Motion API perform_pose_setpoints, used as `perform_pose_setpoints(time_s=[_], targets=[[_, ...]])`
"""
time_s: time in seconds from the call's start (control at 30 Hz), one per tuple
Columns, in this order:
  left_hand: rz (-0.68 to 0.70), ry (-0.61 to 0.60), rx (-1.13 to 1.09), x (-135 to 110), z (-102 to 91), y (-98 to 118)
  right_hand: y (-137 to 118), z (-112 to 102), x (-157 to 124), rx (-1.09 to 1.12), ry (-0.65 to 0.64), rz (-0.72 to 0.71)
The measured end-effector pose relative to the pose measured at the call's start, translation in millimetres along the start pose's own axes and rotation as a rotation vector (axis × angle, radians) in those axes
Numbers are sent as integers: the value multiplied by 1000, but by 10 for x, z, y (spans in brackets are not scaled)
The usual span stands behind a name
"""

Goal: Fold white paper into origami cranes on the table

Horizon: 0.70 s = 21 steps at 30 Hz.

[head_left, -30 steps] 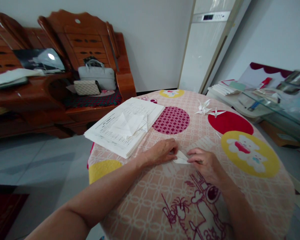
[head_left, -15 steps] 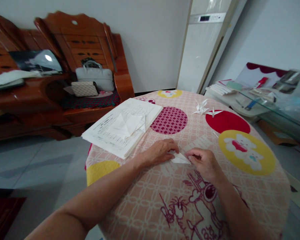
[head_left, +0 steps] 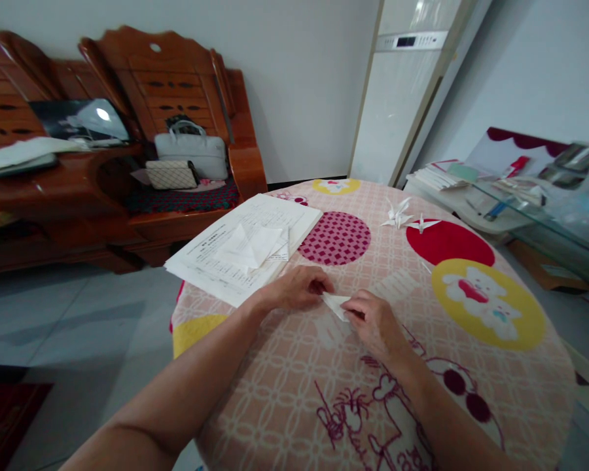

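A small folded piece of white paper [head_left: 336,303] lies on the patterned tablecloth [head_left: 412,366] between my hands. My left hand [head_left: 297,288] pinches its left end with curled fingers. From the right, my right hand [head_left: 373,322] presses and grips the other end, fingers closed on the fold. Most of the paper is hidden under my fingers.
A stack of printed sheets [head_left: 240,252] with a folded white sheet on top lies at the table's left edge. Two finished paper cranes [head_left: 407,216] stand at the far side. A wooden bench [head_left: 127,163] with bags is left; a glass shelf [head_left: 525,196] with clutter is right.
Both hands and the folded paper have shifted a little left and away from me on the table. The paper now shows a different, narrower face between my fingers.
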<state>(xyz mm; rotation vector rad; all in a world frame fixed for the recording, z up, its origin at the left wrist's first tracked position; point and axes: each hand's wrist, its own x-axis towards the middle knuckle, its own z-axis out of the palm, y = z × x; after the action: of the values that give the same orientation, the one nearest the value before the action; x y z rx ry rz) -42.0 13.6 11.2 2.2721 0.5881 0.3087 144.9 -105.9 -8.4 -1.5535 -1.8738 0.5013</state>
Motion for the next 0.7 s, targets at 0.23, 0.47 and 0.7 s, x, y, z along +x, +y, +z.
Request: perform_pose_setpoints(time_s=[0.23, 0.47, 0.7], targets=[[-130, 76, -46, 14, -18, 8, -55, 0, -7, -91, -21, -27], [-183, 115, -49, 84, 103, -14, -3, 61, -42, -109, 40, -27], [-162, 132, 17, 65, 106, -3, -11, 99, -104, -264, 51, -115]])
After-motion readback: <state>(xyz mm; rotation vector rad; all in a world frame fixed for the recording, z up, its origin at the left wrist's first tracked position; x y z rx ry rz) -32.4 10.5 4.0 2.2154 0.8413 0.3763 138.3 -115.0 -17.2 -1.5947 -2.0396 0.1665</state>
